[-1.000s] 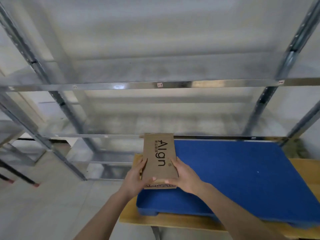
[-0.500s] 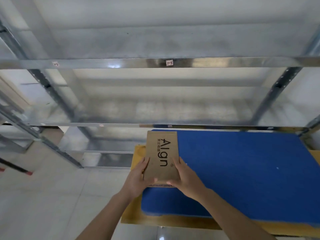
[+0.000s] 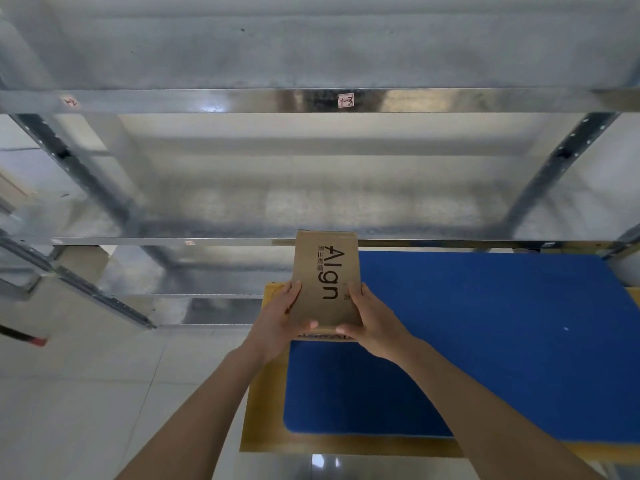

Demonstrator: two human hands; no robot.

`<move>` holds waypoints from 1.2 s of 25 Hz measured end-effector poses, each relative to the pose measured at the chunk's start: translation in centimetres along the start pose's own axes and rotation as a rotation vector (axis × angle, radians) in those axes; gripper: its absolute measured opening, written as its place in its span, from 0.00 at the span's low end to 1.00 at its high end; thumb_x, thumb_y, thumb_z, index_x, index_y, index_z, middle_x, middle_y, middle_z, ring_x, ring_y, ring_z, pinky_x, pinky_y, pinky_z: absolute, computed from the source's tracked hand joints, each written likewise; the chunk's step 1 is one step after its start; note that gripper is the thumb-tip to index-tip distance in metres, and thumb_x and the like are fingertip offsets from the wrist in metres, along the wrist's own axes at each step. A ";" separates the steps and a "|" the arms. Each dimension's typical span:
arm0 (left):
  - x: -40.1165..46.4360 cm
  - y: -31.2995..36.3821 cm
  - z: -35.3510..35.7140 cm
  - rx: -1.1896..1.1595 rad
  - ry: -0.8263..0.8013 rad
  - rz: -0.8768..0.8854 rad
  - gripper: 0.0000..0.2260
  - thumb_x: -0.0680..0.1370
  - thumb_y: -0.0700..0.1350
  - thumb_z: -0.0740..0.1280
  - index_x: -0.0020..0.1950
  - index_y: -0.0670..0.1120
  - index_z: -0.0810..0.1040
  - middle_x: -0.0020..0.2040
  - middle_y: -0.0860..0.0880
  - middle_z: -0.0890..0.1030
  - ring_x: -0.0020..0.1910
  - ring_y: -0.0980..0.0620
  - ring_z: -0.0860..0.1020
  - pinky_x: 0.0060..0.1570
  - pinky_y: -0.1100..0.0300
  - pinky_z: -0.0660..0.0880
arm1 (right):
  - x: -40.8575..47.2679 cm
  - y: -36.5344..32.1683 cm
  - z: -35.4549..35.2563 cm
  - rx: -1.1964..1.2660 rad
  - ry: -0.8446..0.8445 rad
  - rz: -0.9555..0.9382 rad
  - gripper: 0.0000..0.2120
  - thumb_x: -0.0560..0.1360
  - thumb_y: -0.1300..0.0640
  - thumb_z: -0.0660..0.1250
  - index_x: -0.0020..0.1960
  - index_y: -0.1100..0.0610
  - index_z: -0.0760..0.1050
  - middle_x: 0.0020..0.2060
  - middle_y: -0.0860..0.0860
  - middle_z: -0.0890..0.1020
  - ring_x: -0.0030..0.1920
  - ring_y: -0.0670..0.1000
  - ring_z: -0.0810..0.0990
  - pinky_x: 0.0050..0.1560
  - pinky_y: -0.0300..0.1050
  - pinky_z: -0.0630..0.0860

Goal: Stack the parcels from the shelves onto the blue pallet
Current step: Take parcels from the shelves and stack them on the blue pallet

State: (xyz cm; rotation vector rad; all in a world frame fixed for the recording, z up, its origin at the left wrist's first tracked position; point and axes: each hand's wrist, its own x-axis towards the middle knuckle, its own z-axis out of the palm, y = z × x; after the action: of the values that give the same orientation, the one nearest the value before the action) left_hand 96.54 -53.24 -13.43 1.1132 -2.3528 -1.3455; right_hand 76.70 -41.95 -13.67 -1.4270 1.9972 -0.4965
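Both hands are gripping a flat brown cardboard parcel printed with dark lettering: the left hand is curling round its left edge with the thumb lying across the near corner, and the right hand is doing the same on the right edge, thumb pointing inward along the near end. The parcel is being held flat-face up, over the left edge of the blue rectangular pallet, its far end reaching towards the shelving. Whether its underside is touching the pallet I cannot tell. The pallet is lying on a yellowish wooden tabletop, which is showing as a strip along the pallet's left and near sides. Pale floor tiles are spreading out to the left. Beyond, grey galvanised metal shelves are standing in tiers, with small white labels stuck on their front rails.
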 end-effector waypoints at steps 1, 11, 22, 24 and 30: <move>0.3 0.0 -0.1 0.002 -0.002 0.009 0.39 0.75 0.50 0.74 0.80 0.53 0.57 0.70 0.64 0.63 0.67 0.58 0.68 0.65 0.66 0.68 | 0.2 -0.1 -0.1 -0.007 0.001 0.005 0.38 0.77 0.46 0.72 0.78 0.48 0.52 0.69 0.48 0.66 0.67 0.51 0.71 0.66 0.56 0.76; 1.4 -0.1 -0.1 0.072 -0.003 0.001 0.40 0.75 0.51 0.73 0.81 0.50 0.54 0.75 0.56 0.63 0.68 0.55 0.68 0.69 0.57 0.69 | 1.2 -0.2 -0.5 -0.034 0.008 0.002 0.41 0.77 0.47 0.72 0.80 0.51 0.50 0.73 0.50 0.65 0.70 0.52 0.70 0.68 0.56 0.75; 2.3 -0.8 0.1 0.092 0.021 -0.052 0.43 0.73 0.55 0.74 0.81 0.51 0.53 0.77 0.53 0.63 0.71 0.50 0.67 0.70 0.46 0.70 | 1.7 0.0 -1.0 -0.018 0.009 0.010 0.41 0.78 0.48 0.72 0.81 0.50 0.50 0.73 0.49 0.65 0.70 0.51 0.69 0.68 0.53 0.74; 2.0 -0.2 -0.4 0.102 0.017 -0.057 0.44 0.73 0.57 0.74 0.81 0.52 0.53 0.77 0.54 0.63 0.72 0.50 0.67 0.70 0.46 0.70 | 1.2 -0.6 -1.5 -0.024 0.018 0.017 0.41 0.78 0.47 0.71 0.81 0.50 0.49 0.74 0.49 0.64 0.71 0.51 0.69 0.69 0.53 0.74; 1.9 0.5 -0.1 0.184 0.020 -0.057 0.43 0.72 0.61 0.72 0.80 0.53 0.53 0.77 0.55 0.62 0.70 0.54 0.67 0.64 0.59 0.72 | 0.0 -1.1 -1.7 -0.053 -0.031 0.043 0.39 0.81 0.43 0.65 0.81 0.45 0.43 0.82 0.55 0.49 0.79 0.59 0.60 0.73 0.58 0.69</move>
State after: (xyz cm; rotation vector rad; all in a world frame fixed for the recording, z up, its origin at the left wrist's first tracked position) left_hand 94.95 -54.46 -13.30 1.2464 -2.4892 -1.1475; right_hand 76.33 -42.39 -11.69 -1.4117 2.0259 -0.4026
